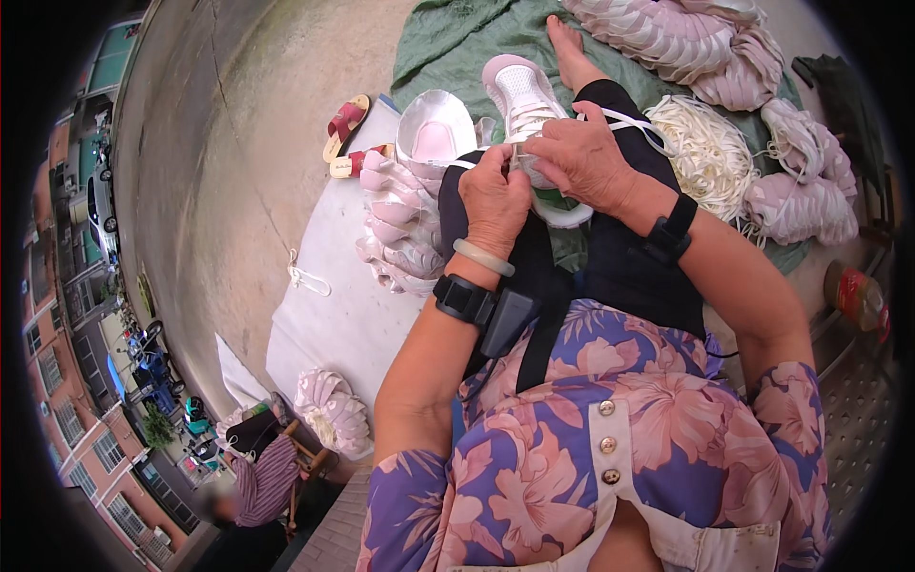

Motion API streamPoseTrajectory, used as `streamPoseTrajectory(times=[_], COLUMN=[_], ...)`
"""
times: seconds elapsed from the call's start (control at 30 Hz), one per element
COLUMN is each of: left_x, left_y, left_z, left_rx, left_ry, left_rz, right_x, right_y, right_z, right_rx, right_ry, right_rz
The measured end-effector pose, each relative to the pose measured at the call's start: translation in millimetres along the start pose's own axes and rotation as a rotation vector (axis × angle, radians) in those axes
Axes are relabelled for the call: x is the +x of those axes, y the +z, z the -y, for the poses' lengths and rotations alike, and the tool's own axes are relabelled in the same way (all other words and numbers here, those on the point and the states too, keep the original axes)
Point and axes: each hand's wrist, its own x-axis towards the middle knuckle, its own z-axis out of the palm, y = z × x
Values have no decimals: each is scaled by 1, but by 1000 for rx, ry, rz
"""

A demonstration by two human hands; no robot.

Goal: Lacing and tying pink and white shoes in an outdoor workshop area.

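Note:
A pale pink and white sneaker (522, 100) lies between my knees, toe pointing away from me and white lacing across its tongue. Over its upper part my left hand (498, 197) is closed in a pinch, a short white lace end showing at its left. My right hand (589, 160) pinches close beside it, fingertips nearly meeting the left ones. From the right hand a white shoelace (637, 124) loops out over my black-clad leg. The fingers cover the exact spot where the lace meets the shoe.
Left of my legs are stacked pink-white shoe uppers (400, 224) and red sandals (347, 124). On the right, a heap of white laces (707, 157) lies on green cloth (443, 48), near more bundled uppers (803, 205). Another person (265, 481) sits at lower left.

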Motion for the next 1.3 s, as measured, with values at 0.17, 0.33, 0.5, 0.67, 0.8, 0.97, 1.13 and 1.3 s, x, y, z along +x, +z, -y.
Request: streamPoseTrajectory(times=[0.17,0.33,0.5,0.67,0.8,0.97,1.13,1.3], left_x=[2,1,-4,-6,-8,-4,9,5], left_y=[-3,-2,0,1,0,-2,1,-1], left_z=[-2,-4,-4,-5,-8,-5,2,-9], left_rx=[-85,-50,76,146,163,-114,-243,-211], left_ry=[-17,4,87,176,231,-12,-177,-204], left_rz=[19,19,9,-19,-62,-61,-7,7], right_x=[13,11,-65,-189,-224,-145,-67,-41], right_y=[12,5,-54,-142,-154,-105,-56,-34], right_z=[6,13,-5,-62,-58,-33,-19,-12], right_rx=[-146,-226,-170,-282,-106,254,244,226], right_ry=[-102,-81,80,529,657,356,204,269], right_rz=[-44,57,141,263,311,113,-98,62])
